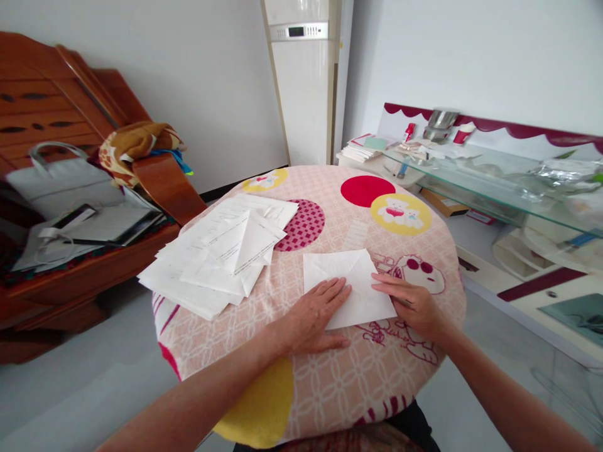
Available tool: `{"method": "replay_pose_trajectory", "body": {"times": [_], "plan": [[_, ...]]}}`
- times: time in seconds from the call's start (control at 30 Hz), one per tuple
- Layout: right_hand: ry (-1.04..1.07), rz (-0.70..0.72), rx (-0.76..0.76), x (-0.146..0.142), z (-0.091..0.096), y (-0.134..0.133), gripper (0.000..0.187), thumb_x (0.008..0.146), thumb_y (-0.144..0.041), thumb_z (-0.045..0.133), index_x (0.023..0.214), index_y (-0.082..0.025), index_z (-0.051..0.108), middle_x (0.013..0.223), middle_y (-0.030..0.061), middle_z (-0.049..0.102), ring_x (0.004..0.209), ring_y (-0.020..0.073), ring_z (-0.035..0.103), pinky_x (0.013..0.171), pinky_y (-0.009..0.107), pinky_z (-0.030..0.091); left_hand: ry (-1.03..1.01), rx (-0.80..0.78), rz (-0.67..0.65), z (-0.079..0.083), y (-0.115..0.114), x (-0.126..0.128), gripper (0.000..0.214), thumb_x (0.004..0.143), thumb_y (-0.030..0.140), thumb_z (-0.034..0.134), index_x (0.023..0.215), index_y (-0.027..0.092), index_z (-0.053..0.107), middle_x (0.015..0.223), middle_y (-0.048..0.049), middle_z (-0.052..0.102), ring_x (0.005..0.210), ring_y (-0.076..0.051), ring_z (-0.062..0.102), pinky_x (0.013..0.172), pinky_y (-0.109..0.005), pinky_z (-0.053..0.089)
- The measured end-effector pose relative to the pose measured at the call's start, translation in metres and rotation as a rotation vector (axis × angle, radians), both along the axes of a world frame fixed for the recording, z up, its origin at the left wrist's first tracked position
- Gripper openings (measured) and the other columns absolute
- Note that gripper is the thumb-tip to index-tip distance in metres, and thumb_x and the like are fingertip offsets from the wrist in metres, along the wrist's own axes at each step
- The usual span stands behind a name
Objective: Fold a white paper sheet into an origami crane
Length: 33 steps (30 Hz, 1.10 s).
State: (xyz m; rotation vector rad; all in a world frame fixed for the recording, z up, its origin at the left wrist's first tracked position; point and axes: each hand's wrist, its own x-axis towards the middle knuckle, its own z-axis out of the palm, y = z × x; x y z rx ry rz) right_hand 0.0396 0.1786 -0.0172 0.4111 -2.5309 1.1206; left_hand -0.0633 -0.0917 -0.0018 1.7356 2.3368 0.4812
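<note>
Paper (360, 300), folded and white, is pressed to the counter (325, 402) under the flat palm side of the left hand (320, 317), whose fingers are extended and clasp nothing. Its right side is met by the right hand (417, 306); whether the edge is pinched there cannot be told. The sheet is judged light, thin, easily creased and apt to slide; it is best held by an edge or corner, the middle supported. Room for movement is offered by patterned cloth (330, 188) beyond. At left, a loose heap of papers (221, 257) is spread; at right, the counter's rounded rim is crossed by the right forearm.
</note>
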Motion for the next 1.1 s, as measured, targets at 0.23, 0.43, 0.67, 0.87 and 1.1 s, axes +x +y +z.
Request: {"method": "replay_pose_trajectory", "body": {"times": [0.23,0.43,0.67,0.87,1.1], "plan": [[0.104,0.143,0.228,-0.014,-0.001,0.001,0.049,0.084,-0.002,0.045,0.119,-0.023,0.071,0.129,0.0076,0.068,0.133,0.0247,0.053,0.110,0.050,0.044,-0.005,0.007,0.018,0.007,-0.005,0.000,0.084,0.083,0.039,0.066,0.153,0.012,0.028,0.158,-0.0193,0.032,0.147,-0.030,0.030,0.120,-0.047,0.029],[-0.192,0.105,-0.027,-0.016,0.019,0.003,0.028,0.092,-0.022,0.053,0.107,-0.026,0.076,0.111,0.0054,0.076,0.109,0.0228,0.068,0.103,0.043,0.048,-0.182,0.140,0.005,0.015,-0.028,-0.018,0.048,0.087,0.018,0.052,0.135,0.018,0.058,0.137,-0.0122,0.061,0.129,-0.024,0.056,0.108,-0.044,0.045],[-0.333,-0.235,-0.232,-0.040,0.022,-0.002,0.020,0.083,-0.031,0.061,0.082,-0.019,0.077,0.073,0.0014,0.073,0.068,0.0207,0.064,0.062,0.029,0.050,-0.723,0.386,0.547,0.003,-0.019,-0.055,0.032,0.087,0.044,0.060,0.088,0.014,0.071,0.068,-0.0017,0.068,0.057,-0.013,0.058,0.049,-0.021,0.040],[-0.347,-0.337,-0.265,-0.070,0.013,-0.011,0.023,0.077,-0.024,0.060,0.092,-0.016,0.076,0.077,0.0033,0.073,0.070,0.0212,0.065,0.063,0.029,0.049,-0.640,0.429,0.760,-0.010,0.002,-0.074,0.015,0.079,0.027,0.062,0.086,0.015,0.065,0.057,0.0042,0.053,0.049,-0.011,0.048,0.047,-0.021,0.033],[-0.273,-0.465,-0.095,-0.072,0.009,-0.017,0.050,0.077,-0.021,0.054,0.125,-0.013,0.066,0.071,0.0041,0.069,0.069,0.0205,0.062,0.064,0.030,0.048,-0.262,0.378,0.764,0.002,0.007,-0.070,0.043,0.081,0.016,0.059,0.124,0.017,0.060,0.064,0.0049,0.054,0.058,-0.012,0.052,0.059,-0.024,0.038]]}}
